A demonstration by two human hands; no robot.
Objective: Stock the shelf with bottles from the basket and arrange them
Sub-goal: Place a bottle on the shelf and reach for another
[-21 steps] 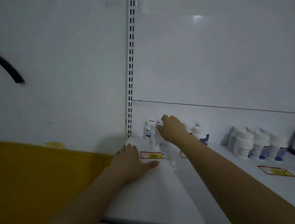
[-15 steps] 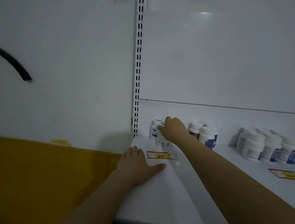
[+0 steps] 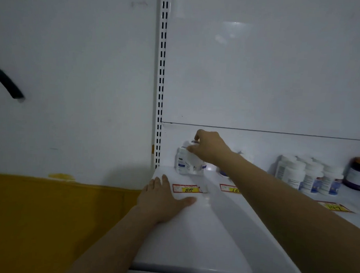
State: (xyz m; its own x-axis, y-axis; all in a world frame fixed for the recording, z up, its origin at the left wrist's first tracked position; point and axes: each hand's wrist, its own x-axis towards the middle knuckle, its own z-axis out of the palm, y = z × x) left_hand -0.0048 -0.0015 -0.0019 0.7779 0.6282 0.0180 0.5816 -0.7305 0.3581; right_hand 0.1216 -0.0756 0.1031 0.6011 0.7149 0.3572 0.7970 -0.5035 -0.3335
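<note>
We find the right hand (image 3: 209, 148) reaching to the back left corner of the white shelf (image 3: 191, 240), its thumb and fingers curled down over the cap of a white bottle (image 3: 191, 164) and pinching it from above. The bottle stands upright close to the rear panel; motion blur keeps us from telling whether its base rests on the shelf or sits just off it. Touching it on the left is a second bottle (image 3: 181, 162) with a blue band on its label (the print above the band is too small for us to read).

The left hand (image 3: 164, 199) lies palm down on the shelf near its left edge, fingers straight and spread, thumb pointing right, holding nothing. Just beyond its fingertips we read "88" in black on the yellow strip of a red-bordered price tag (image 3: 188, 188). A second tag (image 3: 229, 188) shows "16" before the right forearm hides the rest, and a third tag (image 3: 334, 206) farther right reads "147".

Behind that third tag stands a cluster of white bottles (image 3: 309, 175) with blue and red label patches, and beside them at the frame edge a dark jar (image 3: 359, 175) with an orange lid. A slotted upright (image 3: 161, 73) rises at the shelf's left end.
</note>
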